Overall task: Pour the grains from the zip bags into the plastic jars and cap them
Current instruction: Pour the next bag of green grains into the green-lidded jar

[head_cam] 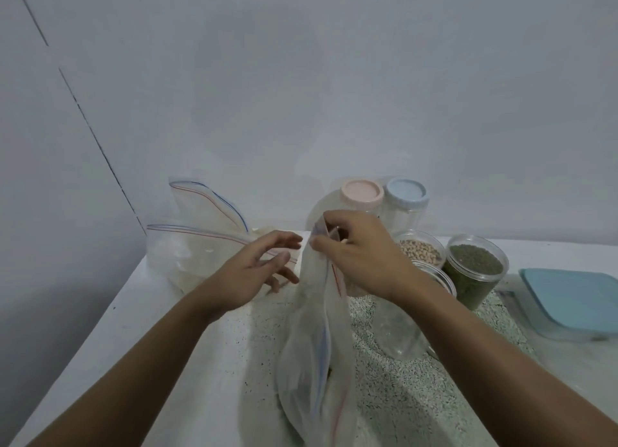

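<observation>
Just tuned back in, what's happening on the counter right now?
A person is working a zip bag: the right hand pinches its top edge and holds it up, while the left hand hovers open beside it. An empty open jar stands under the right forearm. Behind it, two open jars already hold grains, one pale, one green. Two capped jars stand at the wall.

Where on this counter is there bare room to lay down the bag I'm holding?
Free: the white strip along the counter's left edge, nearer you than the two empty bags, and the speckled patch below the clear jar. Crowded: the right side, with filled jars, capped jars and a blue lid.
</observation>
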